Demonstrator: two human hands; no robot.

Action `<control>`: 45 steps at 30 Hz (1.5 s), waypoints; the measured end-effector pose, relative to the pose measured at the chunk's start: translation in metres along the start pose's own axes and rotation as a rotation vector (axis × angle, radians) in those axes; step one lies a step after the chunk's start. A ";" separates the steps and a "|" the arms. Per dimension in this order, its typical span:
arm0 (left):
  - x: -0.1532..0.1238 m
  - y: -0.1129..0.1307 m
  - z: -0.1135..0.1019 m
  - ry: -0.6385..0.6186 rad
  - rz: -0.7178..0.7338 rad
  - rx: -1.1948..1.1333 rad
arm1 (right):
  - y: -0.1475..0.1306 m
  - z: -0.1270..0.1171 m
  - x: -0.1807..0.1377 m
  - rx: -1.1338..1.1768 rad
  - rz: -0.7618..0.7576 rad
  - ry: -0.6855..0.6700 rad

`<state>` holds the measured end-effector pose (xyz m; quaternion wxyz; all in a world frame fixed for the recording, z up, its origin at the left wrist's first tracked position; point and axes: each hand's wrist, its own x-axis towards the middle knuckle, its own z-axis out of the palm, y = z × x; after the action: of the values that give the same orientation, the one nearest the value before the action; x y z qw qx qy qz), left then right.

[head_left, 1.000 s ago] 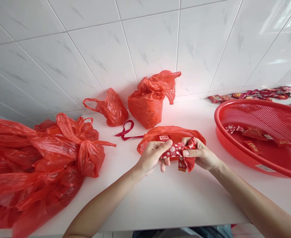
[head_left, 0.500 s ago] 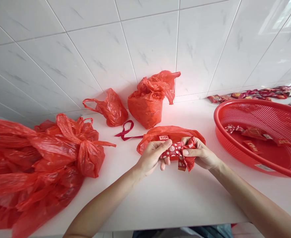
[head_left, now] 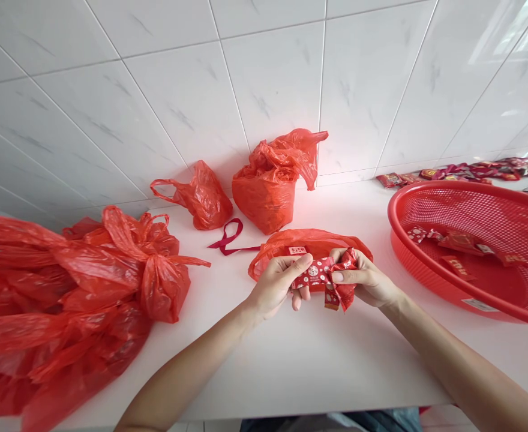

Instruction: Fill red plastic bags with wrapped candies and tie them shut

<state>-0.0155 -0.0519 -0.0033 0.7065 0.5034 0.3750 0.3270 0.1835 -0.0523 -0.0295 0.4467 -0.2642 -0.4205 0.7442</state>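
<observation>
Between my hands is a small red packet with white dots (head_left: 315, 273), which looks like a wrapped sweet. My left hand (head_left: 273, 285) pinches its left end between thumb and fingers. Several red wrapped packets (head_left: 345, 287) are bunched in my right hand (head_left: 372, 279), whose thumb presses on them near the dotted packet's right end. Both hands are held over an opened red plastic bag (head_left: 318, 236) lying on the white table. A packet with a pale label (head_left: 297, 250) shows inside that bag; the rest of its contents is hidden behind my hands.
A large red mesh basket (head_left: 394, 240) on the right holds several packets. More packets (head_left: 466, 171) lie along the tiled wall. Two red bags (head_left: 266, 198) stand at the back, beside a dark red ribbon (head_left: 228, 240). Heaped red plastic bags (head_left: 75, 300) cover the left side.
Almost nothing differs. The dotted packet and the packets in my right hand have shifted very slightly; both hands keep their grip.
</observation>
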 end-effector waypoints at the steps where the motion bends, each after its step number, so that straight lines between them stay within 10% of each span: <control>1: 0.000 0.000 0.000 -0.002 0.001 0.000 | 0.000 0.000 0.000 -0.002 -0.003 0.006; 45: 0.001 -0.004 -0.002 -0.010 0.034 0.083 | 0.001 -0.002 0.001 -0.005 0.002 -0.009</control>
<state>-0.0167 -0.0513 -0.0073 0.6811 0.5401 0.3763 0.3205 0.1844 -0.0510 -0.0317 0.4433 -0.2623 -0.4243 0.7448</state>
